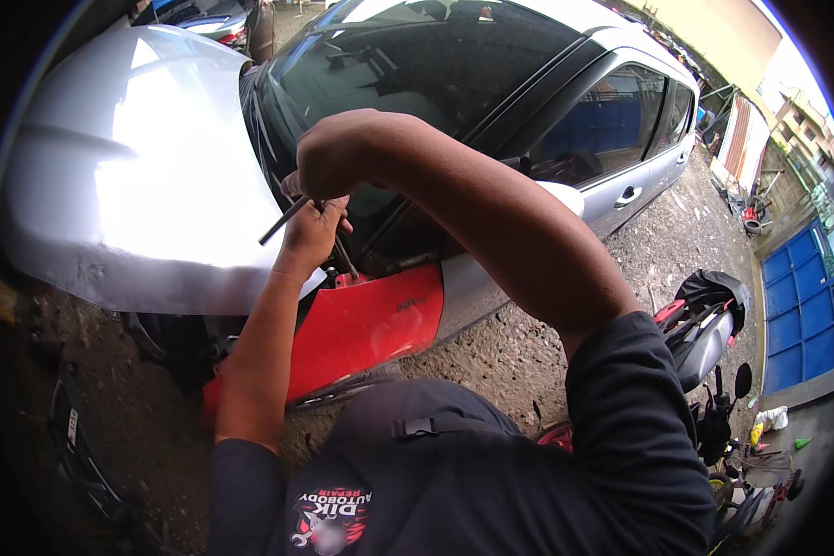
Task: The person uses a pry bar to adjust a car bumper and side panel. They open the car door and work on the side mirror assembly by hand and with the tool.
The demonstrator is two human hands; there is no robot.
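My left hand (312, 232) is closed around the upper part of a wrench with a thin metal shaft (346, 256) and a dark bar handle (282, 221). Just above it, my right hand (329, 153) bends down over the top of the same tool, its fingers curled and partly hidden behind the wrist. The shaft slants down to the upper edge of a red fender (375, 320), near the windshield's base. Its tip meets a small red tab there; any bolt under it is too small to make out.
A silver hood (157, 185) lies left of my hands, the windshield (389, 74) beyond them. The silver front door (621, 190) adjoins the fender's right. A dark bumper-like part (79, 445) rests on the ground at left. A motorcycle (704, 343) and blue gate (802, 310) stand right.
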